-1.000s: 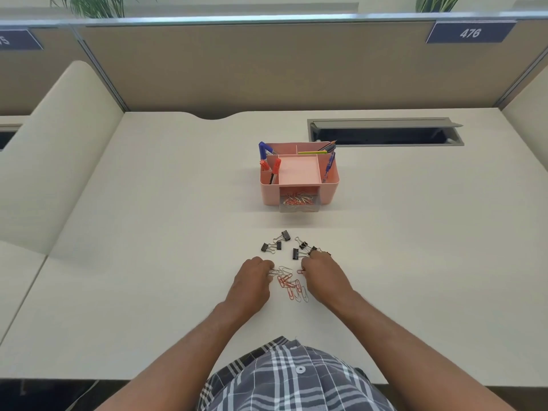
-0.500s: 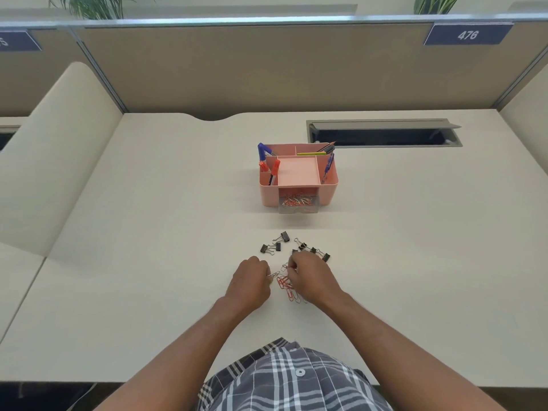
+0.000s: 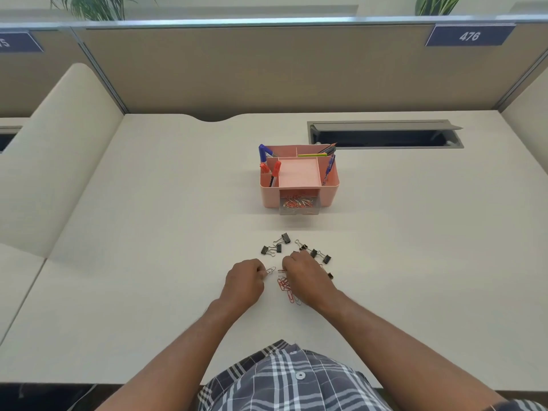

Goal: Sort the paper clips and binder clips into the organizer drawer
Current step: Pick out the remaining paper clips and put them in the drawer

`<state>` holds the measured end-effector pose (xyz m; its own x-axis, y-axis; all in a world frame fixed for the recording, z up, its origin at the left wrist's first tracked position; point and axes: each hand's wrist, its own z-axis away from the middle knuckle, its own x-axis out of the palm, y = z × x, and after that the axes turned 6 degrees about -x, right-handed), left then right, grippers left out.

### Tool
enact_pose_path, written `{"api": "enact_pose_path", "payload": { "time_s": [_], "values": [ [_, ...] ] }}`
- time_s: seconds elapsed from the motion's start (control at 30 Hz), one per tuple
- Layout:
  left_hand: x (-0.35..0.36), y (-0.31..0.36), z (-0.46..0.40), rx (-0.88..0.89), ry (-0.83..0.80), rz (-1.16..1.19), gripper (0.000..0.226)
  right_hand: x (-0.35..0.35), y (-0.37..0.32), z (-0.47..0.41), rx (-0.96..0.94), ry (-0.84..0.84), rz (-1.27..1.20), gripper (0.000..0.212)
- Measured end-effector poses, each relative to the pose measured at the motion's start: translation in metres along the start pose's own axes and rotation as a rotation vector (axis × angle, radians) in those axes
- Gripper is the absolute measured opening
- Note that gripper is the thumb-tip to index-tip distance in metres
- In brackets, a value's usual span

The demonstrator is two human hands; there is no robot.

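Observation:
A pink desk organizer (image 3: 329,188) stands mid-desk; its clear drawer (image 3: 299,209) is pulled out with red paper clips inside. Several black binder clips (image 3: 278,244) lie scattered on the desk in front of it, more at the right (image 3: 320,254). A small heap of red paper clips (image 3: 286,287) lies between my hands. My left hand (image 3: 244,281) pinches a silver paper clip (image 3: 270,270) at its fingertips. My right hand (image 3: 305,277) is curled over the heap; what its fingers hold is hidden.
Pens, markers and pencils stand in the organizer's compartments. An open cable slot (image 3: 385,134) lies behind it at the right. Partition walls close the desk at the back and left. The desk's front edge is just under my forearms.
My right hand slid left, off the right-hand binder clips and over the paper clip heap. My left hand stayed nearly in place with the silver clip at its fingertips.

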<state>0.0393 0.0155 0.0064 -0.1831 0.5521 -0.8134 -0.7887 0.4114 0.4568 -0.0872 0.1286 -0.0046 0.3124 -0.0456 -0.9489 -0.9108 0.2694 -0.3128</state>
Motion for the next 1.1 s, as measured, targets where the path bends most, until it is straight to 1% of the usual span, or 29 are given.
{"api": "enact_pose_path", "payload": {
  "time_s": [0.17,0.3,0.4,0.5,0.63,0.73,0.83,0.97,1.03,1.1],
  "values": [
    [-0.002,-0.002,-0.001,-0.064,-0.016,0.118,0.013,0.001,0.001,-0.001,0.025,-0.017,-0.073,0.016],
    [-0.003,-0.001,0.001,-0.082,-0.019,0.152,0.012,0.003,0.002,0.0,0.099,-0.014,-0.178,0.013],
    [-0.003,-0.002,0.001,-0.096,-0.031,0.199,0.012,-0.005,0.004,0.0,0.203,0.069,-0.322,0.014],
    [-0.009,0.005,-0.003,-0.097,-0.027,0.262,0.014,-0.027,0.01,-0.005,0.289,0.176,-0.394,0.019],
    [-0.034,0.041,-0.022,0.026,0.086,0.266,0.019,-0.07,0.021,-0.021,0.352,0.352,-0.506,0.012],
    [-0.057,0.077,-0.044,0.123,0.177,0.257,0.023,-0.099,0.029,-0.041,0.337,0.444,-0.499,0.008],
    [-0.072,0.106,-0.068,0.186,0.226,0.178,0.018,-0.114,0.04,-0.063,0.333,0.416,-0.426,0.011],
    [-0.076,0.122,-0.088,0.201,0.207,0.049,0.018,-0.117,0.05,-0.084,0.327,0.316,-0.337,0.017],
    [-0.075,0.121,-0.089,0.217,0.191,0.049,0.019,-0.117,0.051,-0.086,0.314,0.29,-0.308,0.019],
    [-0.073,0.116,-0.084,0.256,0.198,0.122,0.018,-0.118,0.049,-0.08,0.3,0.307,-0.293,0.019]
  ]
}}
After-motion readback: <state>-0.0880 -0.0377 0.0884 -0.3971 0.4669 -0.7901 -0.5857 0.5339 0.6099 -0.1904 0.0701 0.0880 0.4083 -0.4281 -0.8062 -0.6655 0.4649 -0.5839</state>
